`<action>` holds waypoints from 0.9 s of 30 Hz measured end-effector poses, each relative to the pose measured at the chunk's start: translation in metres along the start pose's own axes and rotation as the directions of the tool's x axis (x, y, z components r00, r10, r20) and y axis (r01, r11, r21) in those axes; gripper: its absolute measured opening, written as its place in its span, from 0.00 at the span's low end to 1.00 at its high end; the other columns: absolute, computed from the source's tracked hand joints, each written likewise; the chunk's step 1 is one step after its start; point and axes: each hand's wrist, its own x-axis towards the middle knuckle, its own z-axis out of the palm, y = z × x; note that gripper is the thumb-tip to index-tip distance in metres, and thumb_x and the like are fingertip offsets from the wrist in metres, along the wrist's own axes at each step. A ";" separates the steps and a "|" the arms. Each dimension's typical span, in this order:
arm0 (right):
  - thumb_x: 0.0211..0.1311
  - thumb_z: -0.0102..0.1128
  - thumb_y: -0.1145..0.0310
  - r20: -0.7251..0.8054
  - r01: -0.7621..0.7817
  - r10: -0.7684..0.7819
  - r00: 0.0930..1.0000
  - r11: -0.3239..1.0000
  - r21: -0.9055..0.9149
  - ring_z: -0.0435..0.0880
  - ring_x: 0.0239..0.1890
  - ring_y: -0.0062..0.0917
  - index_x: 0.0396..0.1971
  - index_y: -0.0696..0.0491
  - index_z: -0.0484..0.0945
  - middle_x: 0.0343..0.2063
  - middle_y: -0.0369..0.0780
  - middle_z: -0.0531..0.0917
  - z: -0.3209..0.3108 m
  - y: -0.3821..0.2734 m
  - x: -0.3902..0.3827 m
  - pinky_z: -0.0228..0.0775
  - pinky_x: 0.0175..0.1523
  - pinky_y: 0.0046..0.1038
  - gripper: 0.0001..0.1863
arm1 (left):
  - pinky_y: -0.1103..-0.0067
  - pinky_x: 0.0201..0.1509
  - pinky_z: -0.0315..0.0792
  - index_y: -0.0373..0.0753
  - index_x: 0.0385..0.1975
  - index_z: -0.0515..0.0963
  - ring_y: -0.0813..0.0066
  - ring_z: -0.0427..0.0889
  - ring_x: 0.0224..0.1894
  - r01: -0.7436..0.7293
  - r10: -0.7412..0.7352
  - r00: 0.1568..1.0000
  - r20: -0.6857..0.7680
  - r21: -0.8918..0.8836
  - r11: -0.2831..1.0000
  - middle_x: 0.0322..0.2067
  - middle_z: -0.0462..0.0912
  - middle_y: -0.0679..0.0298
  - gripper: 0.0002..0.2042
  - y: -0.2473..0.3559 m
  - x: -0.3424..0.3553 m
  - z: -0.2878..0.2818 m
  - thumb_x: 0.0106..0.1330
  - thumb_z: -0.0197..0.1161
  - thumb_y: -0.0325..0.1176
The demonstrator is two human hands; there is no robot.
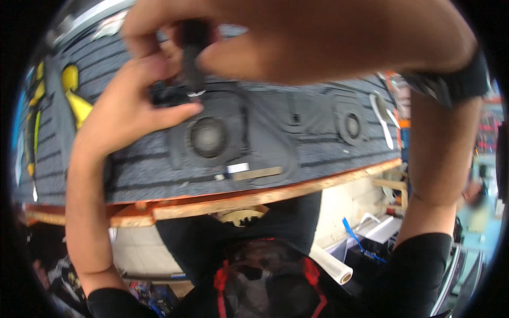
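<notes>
Down to the right of the bench, a dark open box (366,257), as far as it can be made out, holds white pieces and a blue strip (349,230). A white roll (331,267) lies just beside it.

The tabletop (143,175) has grey ribbed carpet and a raw wooden front edge trimmed in orange. Near that edge lies a black moulded panel (275,153), flat and wide, with a large ringed disc (208,137) toward its left and a smaller ring (352,125) toward its right. A white label (237,167) and a tan strip (257,173) sit on its near side.

Over the panel's left part, the right hand (265,47) grasps an upright black-handled tool (193,71), blurred. The left hand (122,108) is beside the tool's lower end, thumb outstretched; I cannot tell what its fingers grip.

Yellow-and-black tools (33,122) rest along the tabletop's left edge, a white spoon-shaped item (383,119) near its right edge. A white bundle (111,25) lies at the far left corner. Off to the right stands a blurred pale-green wall (485,233).
</notes>
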 end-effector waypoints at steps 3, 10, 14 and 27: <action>0.72 0.58 0.67 0.027 -0.033 0.033 0.999 0.999 0.016 0.83 0.46 0.37 0.54 0.58 0.76 0.43 0.49 0.83 0.001 -0.001 -0.004 0.76 0.49 0.33 0.16 | 0.73 0.50 0.76 0.34 0.44 0.82 0.68 0.83 0.44 0.007 0.027 0.992 0.126 -0.269 0.963 0.39 0.84 0.58 0.17 0.012 0.017 0.007 0.58 0.78 0.32; 0.73 0.57 0.66 0.071 0.020 -0.026 0.997 0.996 0.089 0.84 0.47 0.39 0.55 0.59 0.75 0.43 0.51 0.83 -0.013 -0.003 0.005 0.77 0.49 0.34 0.16 | 0.73 0.53 0.77 0.34 0.43 0.83 0.68 0.84 0.45 0.146 -0.103 0.984 0.148 -0.317 0.937 0.41 0.86 0.61 0.14 0.008 0.011 0.011 0.60 0.75 0.29; 0.74 0.56 0.65 0.130 -0.002 -0.014 0.991 0.992 0.123 0.85 0.48 0.40 0.55 0.59 0.74 0.44 0.52 0.84 -0.022 -0.009 0.002 0.77 0.49 0.35 0.17 | 0.71 0.54 0.77 0.34 0.45 0.82 0.63 0.84 0.45 0.157 -0.103 0.967 0.233 -0.225 0.962 0.40 0.85 0.57 0.16 0.020 0.016 0.005 0.59 0.74 0.33; 0.74 0.57 0.65 0.368 -0.220 0.174 0.913 0.971 0.088 0.85 0.47 0.43 0.53 0.58 0.74 0.43 0.51 0.83 -0.042 -0.050 0.001 0.78 0.48 0.37 0.15 | 0.70 0.48 0.77 0.33 0.41 0.81 0.63 0.82 0.42 -0.205 0.225 0.970 0.093 -0.192 0.960 0.41 0.82 0.57 0.13 -0.003 0.016 -0.011 0.56 0.61 0.29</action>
